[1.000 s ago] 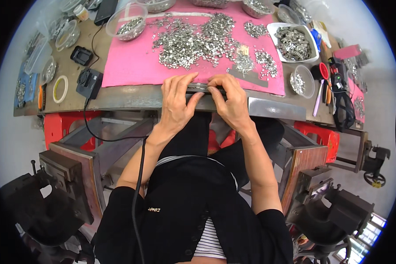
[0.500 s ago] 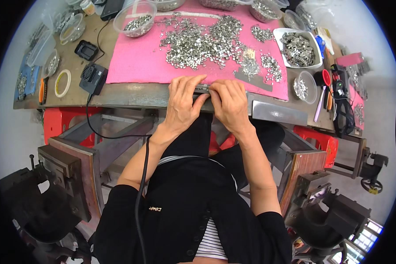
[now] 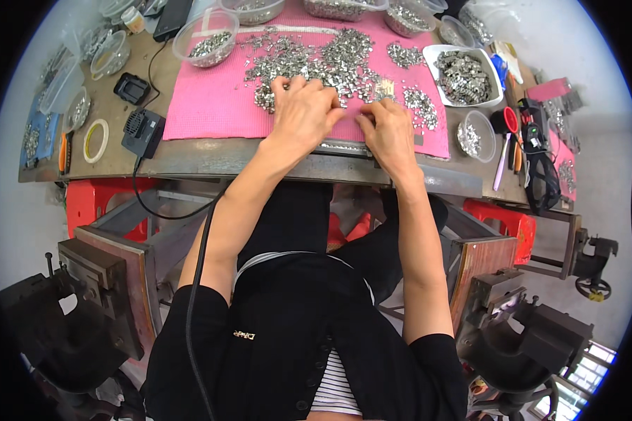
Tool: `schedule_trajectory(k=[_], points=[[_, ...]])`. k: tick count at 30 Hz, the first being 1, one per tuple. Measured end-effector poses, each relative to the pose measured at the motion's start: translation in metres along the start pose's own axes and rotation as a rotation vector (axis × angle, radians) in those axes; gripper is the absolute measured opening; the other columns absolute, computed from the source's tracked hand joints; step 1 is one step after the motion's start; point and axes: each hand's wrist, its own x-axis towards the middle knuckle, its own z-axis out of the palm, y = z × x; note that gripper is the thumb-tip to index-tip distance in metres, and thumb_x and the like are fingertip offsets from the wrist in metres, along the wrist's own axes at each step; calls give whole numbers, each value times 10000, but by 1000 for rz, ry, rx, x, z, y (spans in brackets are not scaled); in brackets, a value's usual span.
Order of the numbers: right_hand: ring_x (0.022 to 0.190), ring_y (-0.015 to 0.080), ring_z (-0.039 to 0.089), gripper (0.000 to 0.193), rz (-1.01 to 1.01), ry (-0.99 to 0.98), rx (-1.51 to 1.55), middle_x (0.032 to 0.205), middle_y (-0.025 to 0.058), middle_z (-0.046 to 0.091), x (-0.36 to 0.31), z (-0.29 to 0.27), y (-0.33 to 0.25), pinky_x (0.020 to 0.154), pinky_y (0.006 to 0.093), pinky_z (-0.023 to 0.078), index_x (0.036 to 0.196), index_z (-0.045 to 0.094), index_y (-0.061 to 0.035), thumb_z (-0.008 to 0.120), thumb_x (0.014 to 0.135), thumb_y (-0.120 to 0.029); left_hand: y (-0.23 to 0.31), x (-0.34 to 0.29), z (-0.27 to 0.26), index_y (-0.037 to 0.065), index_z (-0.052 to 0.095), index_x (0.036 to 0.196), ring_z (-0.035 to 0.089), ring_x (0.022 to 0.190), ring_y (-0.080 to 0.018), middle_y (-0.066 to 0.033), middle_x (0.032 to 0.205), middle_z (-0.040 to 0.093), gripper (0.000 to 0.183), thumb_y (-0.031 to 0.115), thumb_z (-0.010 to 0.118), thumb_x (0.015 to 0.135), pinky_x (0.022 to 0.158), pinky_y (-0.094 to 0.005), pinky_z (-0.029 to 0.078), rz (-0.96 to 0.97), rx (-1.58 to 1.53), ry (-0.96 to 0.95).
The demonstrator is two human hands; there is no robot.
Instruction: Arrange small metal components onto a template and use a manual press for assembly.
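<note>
My left hand [image 3: 303, 116] reaches over the near edge of a pile of small silvery metal pieces [image 3: 340, 56] on the pink mat [image 3: 196, 116]. Its fingers are bent down onto the pieces, and whatever they pinch is hidden. To its right, my right hand [image 3: 391, 133] has curled fingers with thumb and forefinger close together, just above the mat's front edge. I cannot make out anything between them. A narrow metal strip [image 3: 340, 148] lies along the table's front edge, below and between both hands.
A white tray [image 3: 499, 90] of metal parts and a clear tub [image 3: 489, 151] stand right, beside a red scoop [image 3: 507, 121]. At left are a clear bowl [image 3: 182, 52], a black adapter [image 3: 143, 132] and a tape roll [image 3: 88, 151]. A black cable [image 3: 195, 316] crosses my left arm.
Both hands have left the strip at the table edge. My left hand has moved forward onto the pile; my right hand has shifted right and slightly forward. The strip shows more now.
</note>
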Motion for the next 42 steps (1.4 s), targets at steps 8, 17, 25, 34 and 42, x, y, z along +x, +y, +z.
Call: schedule_trajectory(k=[8,17,25,34,42], points=[[772,318,630,105,-102,34,36,819,122,634,3,4,1,728,429,474,878,686,-8,743,828,-81,0,4,16,102,725,871,604,937,-240,-40,849,678,127,227,748,862,985,-490,324,105,48,70],[786,347,604,91,-107,-102,203,810,150,585,3,-5,4,707,439,485,912,706,-16,733,844,-68,-24,-4,0,74,717,915,590,917,-282,-78,881,664,67,55,685,859,927,-409,414,194,-89,-42],[782,333,650,109,-97,-83,207,828,156,627,-3,-15,-12,695,406,520,950,670,9,711,857,-29,-22,-6,11,73,724,928,574,948,-273,-66,895,638,83,60,684,856,918,-415,409,143,-186,39],[868,285,652,94,-42,27,421,915,111,686,-34,-3,-47,800,375,486,926,645,-5,706,857,13,-22,-11,12,98,728,916,579,949,-240,-40,891,630,55,133,710,878,970,-454,332,102,-104,103],[871,283,648,103,-27,77,387,927,99,690,-38,0,-51,813,379,476,921,643,-12,711,849,19,-19,-12,5,111,714,922,578,951,-229,-32,887,630,80,172,730,873,964,-465,325,102,22,94]])
